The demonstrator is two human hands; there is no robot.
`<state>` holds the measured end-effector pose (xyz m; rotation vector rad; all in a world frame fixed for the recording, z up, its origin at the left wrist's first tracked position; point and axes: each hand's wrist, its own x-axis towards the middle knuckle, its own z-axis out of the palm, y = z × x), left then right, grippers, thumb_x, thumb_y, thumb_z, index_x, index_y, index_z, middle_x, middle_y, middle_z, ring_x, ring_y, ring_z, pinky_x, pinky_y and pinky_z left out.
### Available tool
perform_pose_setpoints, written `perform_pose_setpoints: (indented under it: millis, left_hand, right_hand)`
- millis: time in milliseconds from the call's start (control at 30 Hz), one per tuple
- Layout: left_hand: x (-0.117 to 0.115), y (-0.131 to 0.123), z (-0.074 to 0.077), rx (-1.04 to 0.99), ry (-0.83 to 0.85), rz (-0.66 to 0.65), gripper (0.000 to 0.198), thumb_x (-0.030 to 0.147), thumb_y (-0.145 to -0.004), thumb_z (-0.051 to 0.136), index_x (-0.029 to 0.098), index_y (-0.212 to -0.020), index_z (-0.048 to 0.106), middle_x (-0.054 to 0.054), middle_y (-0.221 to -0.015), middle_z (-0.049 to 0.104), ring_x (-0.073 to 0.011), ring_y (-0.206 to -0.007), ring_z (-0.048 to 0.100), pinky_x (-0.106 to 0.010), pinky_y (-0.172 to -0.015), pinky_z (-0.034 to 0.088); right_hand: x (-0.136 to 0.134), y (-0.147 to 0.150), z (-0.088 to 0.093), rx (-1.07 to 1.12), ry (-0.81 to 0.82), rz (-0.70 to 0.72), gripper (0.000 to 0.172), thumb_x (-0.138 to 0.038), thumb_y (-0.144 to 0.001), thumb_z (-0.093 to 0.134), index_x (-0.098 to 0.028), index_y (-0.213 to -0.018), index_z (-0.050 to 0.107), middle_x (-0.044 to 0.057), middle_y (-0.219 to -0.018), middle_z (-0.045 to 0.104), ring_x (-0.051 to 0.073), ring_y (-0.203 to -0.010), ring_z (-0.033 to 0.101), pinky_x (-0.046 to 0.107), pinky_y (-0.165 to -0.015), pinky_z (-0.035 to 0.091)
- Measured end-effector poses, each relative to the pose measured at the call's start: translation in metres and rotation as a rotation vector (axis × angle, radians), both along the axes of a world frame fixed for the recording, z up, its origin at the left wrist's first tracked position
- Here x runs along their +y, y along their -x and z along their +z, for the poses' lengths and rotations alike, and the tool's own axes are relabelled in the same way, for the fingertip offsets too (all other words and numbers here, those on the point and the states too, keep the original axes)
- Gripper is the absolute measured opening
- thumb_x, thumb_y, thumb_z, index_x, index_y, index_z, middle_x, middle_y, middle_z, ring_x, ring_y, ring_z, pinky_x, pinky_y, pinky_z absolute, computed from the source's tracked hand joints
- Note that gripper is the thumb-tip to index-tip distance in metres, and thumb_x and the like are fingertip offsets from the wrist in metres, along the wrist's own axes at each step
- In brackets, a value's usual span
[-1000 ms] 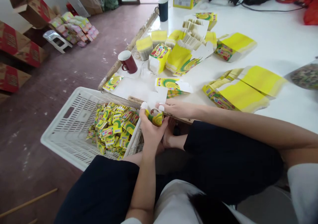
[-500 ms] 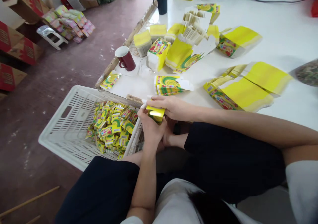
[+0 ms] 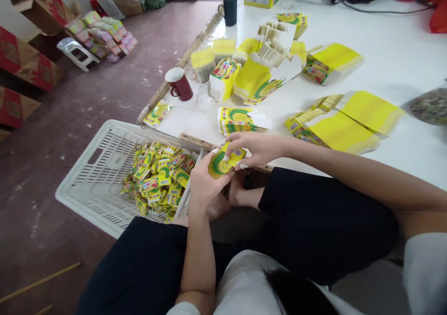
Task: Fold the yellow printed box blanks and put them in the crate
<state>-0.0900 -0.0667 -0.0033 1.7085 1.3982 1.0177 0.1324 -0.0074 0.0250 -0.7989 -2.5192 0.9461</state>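
Between my hands, over my lap, is a small yellow-and-green printed carton (image 3: 220,164) with a swirl on its face. My left hand (image 3: 204,180) is wrapped round its left side. The fingers and thumb of my right hand (image 3: 253,148) bend over its right end and grip it there. Just beyond the hands, a short stack of similar printed cartons (image 3: 237,120) lies on the white table (image 3: 352,166). To the left, a white plastic crate (image 3: 84,184) holds a heap of small yellow packets (image 3: 157,175).
Opened yellow display boxes (image 3: 256,77) and larger yellow cartons (image 3: 344,124) cover part of the table. A red mug (image 3: 179,84) and a dark mug (image 3: 229,8) stand along its left edge. One flat packet (image 3: 157,113) lies near the corner. Cardboard boxes (image 3: 31,63) sit on the floor.
The carton has been turned so that its printed swirl face shows. My right hand has shifted slightly right, to the carton's right end, with its fingers more spread.
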Motion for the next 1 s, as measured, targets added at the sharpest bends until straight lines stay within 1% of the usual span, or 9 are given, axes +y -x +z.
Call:
perform_pose_setpoints:
  millis: [100, 200, 300, 367, 467, 533, 600, 767, 1000]
  left_hand:
    - [-0.003, -0.010, -0.003, 0.022, -0.049, 0.038, 0.060, 0.037, -0.063, 0.092, 0.021, -0.118, 0.073, -0.011, -0.113, 0.076, -0.0327, -0.110, 0.070, -0.047, -0.103, 0.053]
    - [0.002, -0.014, -0.012, -0.233, -0.006, 0.175, 0.065, 0.045, -0.065, 0.092, 0.020, -0.120, 0.068, -0.011, -0.116, 0.074, -0.0285, -0.109, 0.071, -0.044, -0.102, 0.055]
    - [0.015, -0.003, -0.022, -0.739, 0.032, 0.480, 0.064, 0.066, -0.073, 0.079, 0.021, -0.116, 0.064, -0.012, -0.123, 0.070, -0.0249, -0.115, 0.070, -0.038, -0.100, 0.058]
    - [0.023, 0.007, -0.027, -1.004, 0.171, 0.585, 0.064, 0.079, -0.081, 0.059, 0.021, -0.107, 0.064, -0.015, -0.121, 0.068, -0.0248, -0.124, 0.066, -0.035, -0.102, 0.058]
    - [0.028, 0.011, -0.028, -1.193, 0.425, 0.573, 0.062, 0.074, -0.092, 0.046, 0.018, -0.115, 0.060, -0.018, -0.118, 0.067, -0.0240, -0.124, 0.067, -0.036, -0.101, 0.059]
    - [0.026, 0.004, -0.027, -1.231, 0.514, 0.535, 0.054, 0.062, -0.098, 0.047, 0.016, -0.124, 0.056, -0.018, -0.118, 0.067, -0.0214, -0.117, 0.070, -0.036, -0.098, 0.061]
    - [0.023, -0.005, -0.026, -1.229, 0.571, 0.505, 0.040, 0.049, -0.101, 0.048, 0.015, -0.121, 0.058, -0.015, -0.115, 0.070, -0.0173, -0.105, 0.072, -0.032, -0.092, 0.062]
    - [0.020, -0.016, -0.026, -1.140, 0.622, 0.453, 0.021, 0.036, -0.097, 0.057, 0.018, -0.098, 0.066, -0.007, -0.098, 0.075, -0.0114, -0.080, 0.072, -0.023, -0.075, 0.058]
    - [0.017, -0.021, -0.027, -1.113, 0.641, 0.396, 0.017, 0.033, -0.089, 0.067, 0.018, -0.098, 0.069, -0.001, -0.083, 0.074, -0.0087, -0.067, 0.069, -0.021, -0.066, 0.053]
  right_hand:
    - [-0.002, 0.006, -0.014, 0.113, 0.001, -0.084, 0.055, -0.021, -0.079, 0.073, -0.012, -0.130, 0.056, 0.016, -0.126, 0.058, 0.025, -0.111, 0.061, 0.042, -0.097, 0.053]
    - [0.003, 0.008, -0.024, 0.201, -0.007, -0.170, 0.080, -0.031, -0.077, 0.079, -0.012, -0.145, 0.041, 0.020, -0.139, 0.052, 0.030, -0.125, 0.055, 0.046, -0.102, 0.051]
    - [0.016, -0.004, -0.026, 0.101, -0.040, -0.454, 0.071, -0.038, -0.080, 0.080, -0.012, -0.139, 0.049, 0.021, -0.138, 0.054, 0.033, -0.122, 0.058, 0.047, -0.102, 0.051]
    - [0.026, -0.017, -0.028, -0.082, -0.109, -0.715, 0.056, -0.031, -0.084, 0.076, -0.009, -0.131, 0.056, 0.023, -0.133, 0.056, 0.037, -0.122, 0.056, 0.051, -0.105, 0.047]
    - [0.037, -0.031, -0.035, -0.351, -0.112, -0.916, 0.040, -0.022, -0.086, 0.071, -0.007, -0.122, 0.063, 0.026, -0.127, 0.057, 0.041, -0.121, 0.054, 0.054, -0.104, 0.045]
    - [0.040, -0.034, -0.041, -0.430, -0.074, -0.910, 0.028, -0.019, -0.088, 0.066, -0.009, -0.115, 0.066, 0.024, -0.122, 0.059, 0.039, -0.116, 0.056, 0.053, -0.100, 0.046]
    - [0.041, -0.032, -0.048, -0.439, -0.074, -0.884, 0.022, -0.017, -0.089, 0.063, -0.011, -0.110, 0.067, 0.022, -0.117, 0.061, 0.037, -0.111, 0.057, 0.050, -0.098, 0.047]
    - [0.044, -0.028, -0.056, -0.431, -0.092, -0.924, 0.033, -0.018, -0.087, 0.064, -0.009, -0.119, 0.061, 0.023, -0.119, 0.059, 0.036, -0.109, 0.055, 0.049, -0.095, 0.047]
    - [0.051, -0.030, -0.052, -0.433, -0.055, -0.945, 0.038, -0.018, -0.082, 0.069, -0.007, -0.117, 0.060, 0.027, -0.125, 0.059, 0.040, -0.116, 0.056, 0.050, -0.099, 0.045]
